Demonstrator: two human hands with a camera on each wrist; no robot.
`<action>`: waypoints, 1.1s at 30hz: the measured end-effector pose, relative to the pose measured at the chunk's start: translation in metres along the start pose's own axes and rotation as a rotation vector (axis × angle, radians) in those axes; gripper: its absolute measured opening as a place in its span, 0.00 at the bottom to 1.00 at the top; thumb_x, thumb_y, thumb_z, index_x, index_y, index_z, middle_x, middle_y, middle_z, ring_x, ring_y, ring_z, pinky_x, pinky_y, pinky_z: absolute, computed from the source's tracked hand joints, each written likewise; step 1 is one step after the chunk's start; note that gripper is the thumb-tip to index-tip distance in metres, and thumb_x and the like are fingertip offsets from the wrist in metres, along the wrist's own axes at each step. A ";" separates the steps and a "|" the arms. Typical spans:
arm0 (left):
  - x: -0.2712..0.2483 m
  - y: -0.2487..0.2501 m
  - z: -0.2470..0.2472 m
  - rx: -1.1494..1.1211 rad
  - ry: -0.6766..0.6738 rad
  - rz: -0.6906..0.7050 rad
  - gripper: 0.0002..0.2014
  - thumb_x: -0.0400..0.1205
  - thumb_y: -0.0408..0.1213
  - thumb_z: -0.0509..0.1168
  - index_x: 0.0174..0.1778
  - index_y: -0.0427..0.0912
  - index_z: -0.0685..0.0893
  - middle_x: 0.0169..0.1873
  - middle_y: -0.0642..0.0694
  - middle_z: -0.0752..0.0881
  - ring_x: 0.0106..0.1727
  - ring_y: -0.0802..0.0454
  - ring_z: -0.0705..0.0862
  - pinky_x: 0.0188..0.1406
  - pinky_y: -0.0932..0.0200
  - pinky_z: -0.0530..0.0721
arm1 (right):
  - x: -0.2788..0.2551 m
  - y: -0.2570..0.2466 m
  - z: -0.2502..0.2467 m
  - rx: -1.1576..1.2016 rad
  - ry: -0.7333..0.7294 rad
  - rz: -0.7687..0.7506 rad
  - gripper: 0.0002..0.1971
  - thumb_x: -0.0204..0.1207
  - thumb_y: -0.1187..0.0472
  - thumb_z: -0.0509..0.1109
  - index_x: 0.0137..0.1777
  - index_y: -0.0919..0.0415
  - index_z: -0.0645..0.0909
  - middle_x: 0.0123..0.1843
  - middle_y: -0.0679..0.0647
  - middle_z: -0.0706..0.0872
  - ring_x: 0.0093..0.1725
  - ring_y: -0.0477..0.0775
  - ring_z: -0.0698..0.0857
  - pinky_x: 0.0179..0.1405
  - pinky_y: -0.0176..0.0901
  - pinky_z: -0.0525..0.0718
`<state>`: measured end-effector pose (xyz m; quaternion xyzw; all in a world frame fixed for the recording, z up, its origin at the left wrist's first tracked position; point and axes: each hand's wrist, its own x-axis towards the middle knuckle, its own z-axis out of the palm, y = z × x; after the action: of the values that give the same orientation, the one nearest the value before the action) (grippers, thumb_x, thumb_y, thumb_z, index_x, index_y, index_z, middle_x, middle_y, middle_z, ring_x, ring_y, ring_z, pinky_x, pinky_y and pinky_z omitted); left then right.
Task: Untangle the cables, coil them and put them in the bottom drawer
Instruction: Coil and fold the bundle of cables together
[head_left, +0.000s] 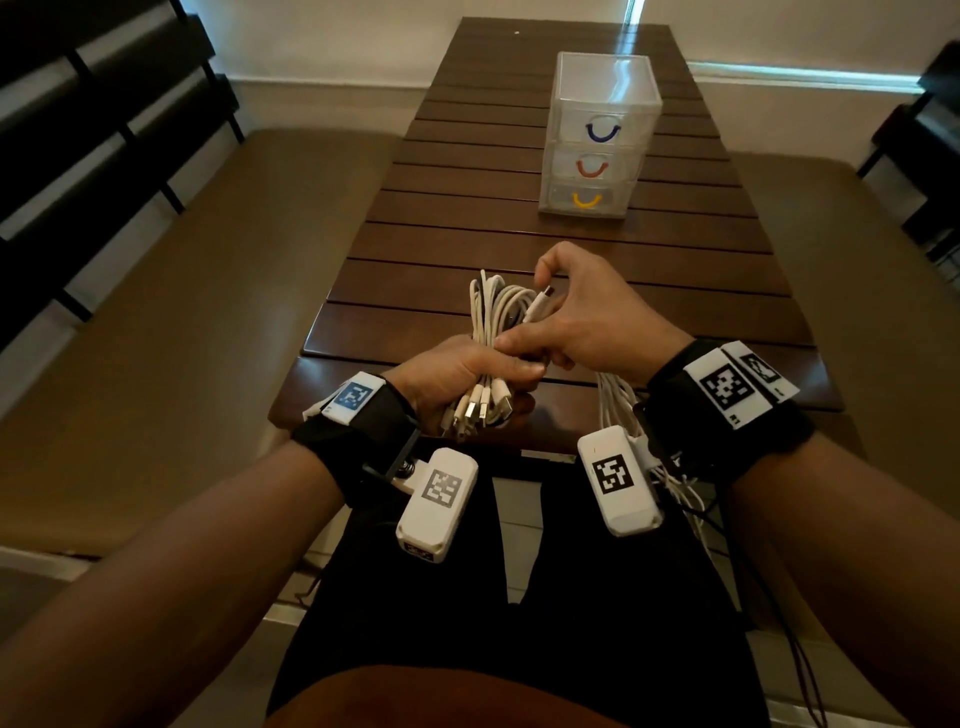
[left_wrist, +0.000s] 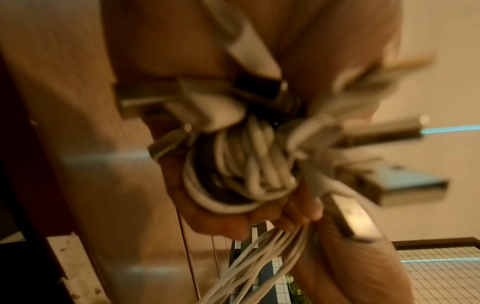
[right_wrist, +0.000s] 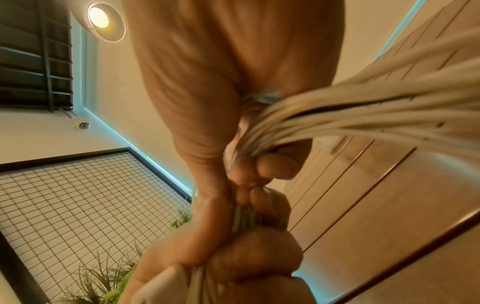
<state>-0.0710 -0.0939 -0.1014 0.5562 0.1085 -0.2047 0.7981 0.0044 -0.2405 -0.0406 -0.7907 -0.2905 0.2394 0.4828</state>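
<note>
White cables (head_left: 491, 312), bundled at the near edge of the worktop (head_left: 519, 249), sit clenched in the left hand (head_left: 462, 374), plugs poking out below, while the right hand (head_left: 582, 312) pinches one connector end with loose lengths trailing under its wrist. Those trailing strands could snag or re-knot if wound in carelessly. Beyond the bundle stands the clear drawer unit (head_left: 597, 104), its three drawers closed and the bottom drawer (head_left: 587, 200) showing nothing inside.

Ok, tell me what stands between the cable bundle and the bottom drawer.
On the table nothing lies between the white cables, held in both hands, and the drawer unit. But the bottom drawer, with the yellow handle, is closed, so its own front blocks the way.
</note>
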 end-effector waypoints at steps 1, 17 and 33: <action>-0.001 0.002 0.001 0.014 0.022 -0.001 0.06 0.72 0.31 0.73 0.43 0.40 0.90 0.31 0.44 0.83 0.35 0.47 0.82 0.35 0.56 0.85 | 0.000 -0.001 0.000 -0.004 -0.003 -0.004 0.32 0.61 0.63 0.85 0.60 0.66 0.70 0.32 0.56 0.84 0.20 0.43 0.78 0.19 0.34 0.78; -0.007 0.010 0.006 0.054 0.130 -0.112 0.08 0.72 0.28 0.71 0.45 0.31 0.86 0.25 0.43 0.77 0.30 0.47 0.76 0.32 0.56 0.79 | -0.004 0.019 -0.010 -0.462 0.072 -0.317 0.12 0.75 0.61 0.75 0.58 0.55 0.84 0.46 0.41 0.87 0.46 0.38 0.86 0.52 0.39 0.86; 0.002 0.031 0.042 0.059 -0.017 0.231 0.06 0.74 0.28 0.64 0.47 0.34 0.79 0.19 0.46 0.74 0.23 0.47 0.76 0.33 0.52 0.81 | -0.003 0.011 -0.027 0.204 0.015 -0.331 0.13 0.80 0.69 0.66 0.64 0.65 0.79 0.50 0.54 0.88 0.46 0.44 0.89 0.46 0.35 0.85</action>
<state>-0.0579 -0.1240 -0.0607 0.5866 0.0307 -0.1194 0.8004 0.0230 -0.2634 -0.0393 -0.6809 -0.3870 0.1792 0.5954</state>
